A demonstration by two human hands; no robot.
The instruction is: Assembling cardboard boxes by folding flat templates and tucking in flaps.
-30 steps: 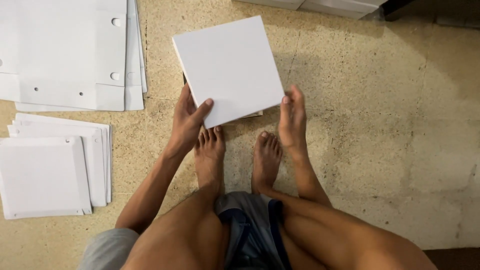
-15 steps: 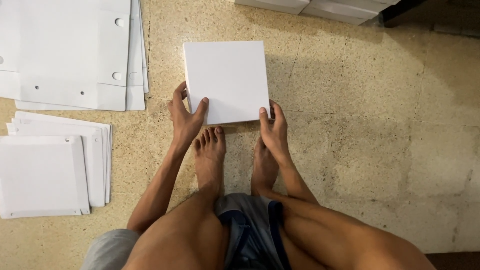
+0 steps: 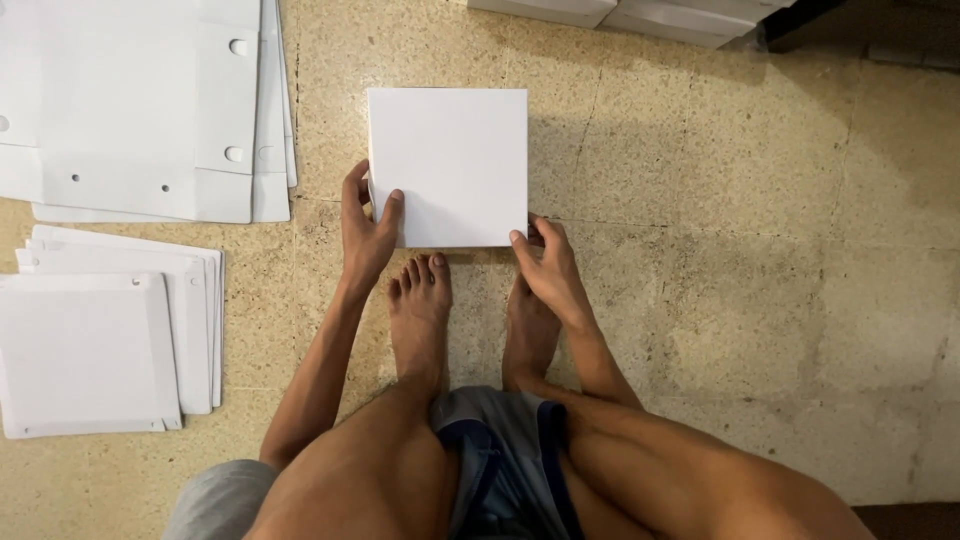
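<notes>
A white square box [image 3: 448, 165] rests on the speckled floor just beyond my bare feet. My left hand [image 3: 366, 228] grips its lower left corner, thumb on the top face. Its lower right corner is held by my right hand [image 3: 548, 265], thumb on top too. The box lies square to me, its edges parallel to the floor tile seams.
A stack of flat white die-cut cardboard sheets with holes [image 3: 140, 110] lies at the upper left. Another pile of flat white sheets [image 3: 100, 340] sits at the left. White boxes [image 3: 640, 15] line the top edge. My feet [image 3: 420, 320] are under the box's near edge.
The box was tilted and farther away; it has been turned square and drawn toward me. My right hand moved from the floor beside it onto its lower right corner.
</notes>
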